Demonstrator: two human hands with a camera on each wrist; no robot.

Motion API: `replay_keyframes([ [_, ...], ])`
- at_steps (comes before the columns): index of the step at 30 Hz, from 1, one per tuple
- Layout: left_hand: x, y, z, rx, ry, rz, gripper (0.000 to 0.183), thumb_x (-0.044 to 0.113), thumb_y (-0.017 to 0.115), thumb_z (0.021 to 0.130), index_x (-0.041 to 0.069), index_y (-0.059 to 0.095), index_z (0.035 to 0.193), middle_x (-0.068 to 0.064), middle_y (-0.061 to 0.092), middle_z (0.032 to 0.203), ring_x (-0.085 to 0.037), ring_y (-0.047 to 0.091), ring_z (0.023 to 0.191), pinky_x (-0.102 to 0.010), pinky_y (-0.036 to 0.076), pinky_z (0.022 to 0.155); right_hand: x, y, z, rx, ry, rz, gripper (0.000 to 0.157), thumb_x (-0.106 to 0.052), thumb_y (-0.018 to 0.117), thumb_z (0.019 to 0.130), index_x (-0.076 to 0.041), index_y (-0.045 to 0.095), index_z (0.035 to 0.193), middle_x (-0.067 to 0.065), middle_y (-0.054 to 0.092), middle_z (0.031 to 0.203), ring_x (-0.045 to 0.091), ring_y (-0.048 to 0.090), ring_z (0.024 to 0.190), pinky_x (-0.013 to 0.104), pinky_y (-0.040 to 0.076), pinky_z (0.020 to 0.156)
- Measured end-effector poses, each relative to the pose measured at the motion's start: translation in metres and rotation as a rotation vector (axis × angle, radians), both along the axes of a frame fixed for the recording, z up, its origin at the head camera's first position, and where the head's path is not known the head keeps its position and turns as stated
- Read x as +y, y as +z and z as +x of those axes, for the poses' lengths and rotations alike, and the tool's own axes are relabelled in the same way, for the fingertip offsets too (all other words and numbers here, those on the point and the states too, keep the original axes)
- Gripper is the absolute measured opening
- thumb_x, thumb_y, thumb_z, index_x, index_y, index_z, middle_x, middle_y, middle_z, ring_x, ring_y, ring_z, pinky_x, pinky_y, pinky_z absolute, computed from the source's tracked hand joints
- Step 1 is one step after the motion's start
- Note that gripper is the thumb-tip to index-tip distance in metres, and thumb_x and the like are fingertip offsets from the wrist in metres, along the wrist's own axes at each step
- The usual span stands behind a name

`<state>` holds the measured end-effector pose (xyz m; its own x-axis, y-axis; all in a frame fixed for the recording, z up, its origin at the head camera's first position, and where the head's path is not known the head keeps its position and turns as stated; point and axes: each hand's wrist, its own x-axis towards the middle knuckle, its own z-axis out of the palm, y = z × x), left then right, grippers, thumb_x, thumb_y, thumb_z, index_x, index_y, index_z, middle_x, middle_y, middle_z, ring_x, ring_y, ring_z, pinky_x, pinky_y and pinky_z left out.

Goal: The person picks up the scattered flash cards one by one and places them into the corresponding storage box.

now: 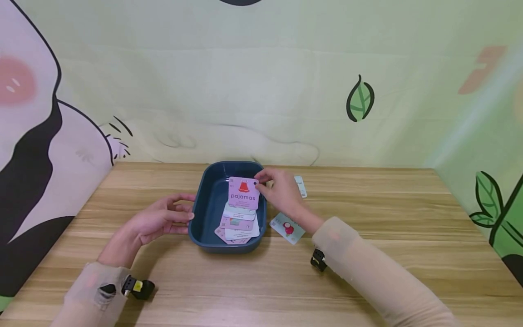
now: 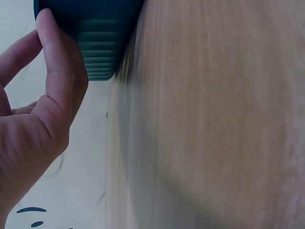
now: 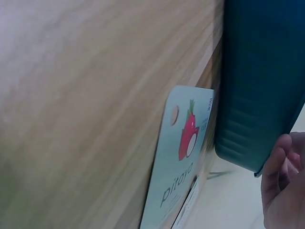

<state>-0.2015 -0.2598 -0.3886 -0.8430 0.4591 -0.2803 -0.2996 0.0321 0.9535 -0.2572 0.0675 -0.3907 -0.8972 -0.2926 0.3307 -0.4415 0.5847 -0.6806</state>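
Observation:
A dark blue plastic bin stands on the table with several word cards overlapping inside it. My right hand pinches the corner of a pink "pajamas" card, which shows a red dress, over the bin's right part. In the right wrist view the fingertips of that hand are at the bin rim, and the card is out of sight. Against the bin's left side rest the fingertips of my left hand, loosely bent. The left wrist view shows the left hand touching the bin's outer wall.
Right of the bin lies a pale green "pitaya" card, partly under my right forearm. Behind my right hand another pale card lies on the wooden table. A printed cloth forms the back and sides.

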Motion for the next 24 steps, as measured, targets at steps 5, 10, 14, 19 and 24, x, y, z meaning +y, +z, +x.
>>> replay_keyframes([
  [5, 0.0, 0.0, 0.001, 0.003, 0.0, 0.001, 0.057, -0.002, 0.06, 0.1, -0.005, 0.028, 0.146, -0.011, 0.062, 0.11, -0.02, 0.07, 0.086, -0.039, 0.061, 0.083, 0.002, -0.002, 0.001, -0.039, -0.002, 0.0, 0.022, -0.014, 0.075, 0.096, -0.008, 0.074, 0.117, 0.007, 0.073, 0.118, 0.016, 0.05, 0.046, 0.027, 0.039, 0.045],
  [10, -0.001, 0.0, 0.001, 0.003, -0.003, 0.002, 0.057, -0.002, 0.06, 0.1, -0.005, 0.027, 0.147, -0.012, 0.062, 0.11, -0.021, 0.07, 0.086, -0.039, 0.061, 0.084, 0.007, -0.002, 0.002, -0.102, 0.005, -0.08, 0.022, -0.012, 0.074, 0.096, -0.005, 0.073, 0.117, 0.009, 0.072, 0.117, 0.021, 0.057, 0.041, 0.027, 0.044, 0.041],
  [14, -0.001, 0.0, 0.0, 0.002, -0.002, 0.006, 0.056, -0.002, 0.06, 0.1, -0.004, 0.028, 0.146, -0.012, 0.062, 0.111, -0.021, 0.07, 0.087, -0.04, 0.061, 0.084, 0.011, -0.002, 0.001, -0.084, -0.016, -0.128, 0.018, -0.011, 0.075, 0.095, -0.005, 0.074, 0.113, 0.008, 0.072, 0.114, 0.018, 0.051, 0.043, 0.024, 0.04, 0.041],
  [19, -0.001, -0.001, 0.0, -0.002, -0.001, 0.011, 0.055, -0.003, 0.06, 0.1, -0.004, 0.029, 0.146, -0.012, 0.062, 0.11, -0.021, 0.07, 0.087, -0.04, 0.061, 0.084, 0.021, -0.001, 0.001, -0.09, -0.026, -0.207, 0.016, -0.01, 0.074, 0.095, -0.004, 0.073, 0.11, 0.008, 0.071, 0.108, 0.013, 0.046, 0.045, 0.022, 0.037, 0.042],
  [24, -0.001, -0.002, -0.001, -0.005, -0.001, 0.012, 0.055, -0.003, 0.06, 0.1, -0.003, 0.029, 0.145, -0.012, 0.062, 0.11, -0.021, 0.07, 0.086, -0.039, 0.061, 0.084, 0.032, 0.0, 0.001, -0.121, -0.03, -0.249, 0.013, -0.008, 0.071, 0.096, -0.001, 0.071, 0.107, 0.009, 0.068, 0.098, 0.016, 0.054, 0.052, 0.023, 0.046, 0.047],
])
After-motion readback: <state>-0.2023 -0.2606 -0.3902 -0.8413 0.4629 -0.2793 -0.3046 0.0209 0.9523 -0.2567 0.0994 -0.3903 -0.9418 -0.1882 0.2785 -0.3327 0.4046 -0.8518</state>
